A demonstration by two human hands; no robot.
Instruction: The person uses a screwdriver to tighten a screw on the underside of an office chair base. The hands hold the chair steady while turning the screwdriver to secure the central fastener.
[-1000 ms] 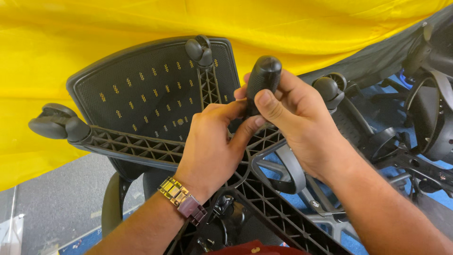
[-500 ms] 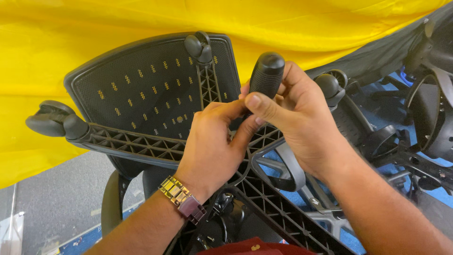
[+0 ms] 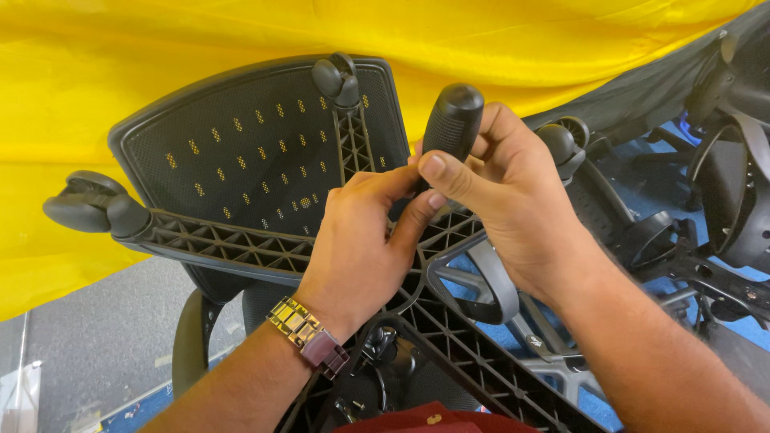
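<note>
Hands meet mid-frame at the base (image 3: 449, 353). Right hand (image 3: 513, 200) fingers wrap the black post (image 3: 451, 124); left hand (image 3: 361, 240) fingers pinch its bottom. Best keep the post straight and hold tight.

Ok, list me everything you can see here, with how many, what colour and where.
chair base: one, black, star-shaped with ribbed arms, upturned in the middle
casters: three in view, black, at the arm tips, left, top, right
black cylinder: one, textured, upright over the hub of the base, held
mesh panel: one, black, behind the base
yellow sheet: one, across the background
other chair parts: several, black, piled at right
floor: grey, with blue at lower left and at right
red thing: one, bottom edge, unclear
wristwatch: one, gold-toned band, on the left wrist
left hand: grip at the cylinder's lower end
right hand: grip around the cylinder
</note>
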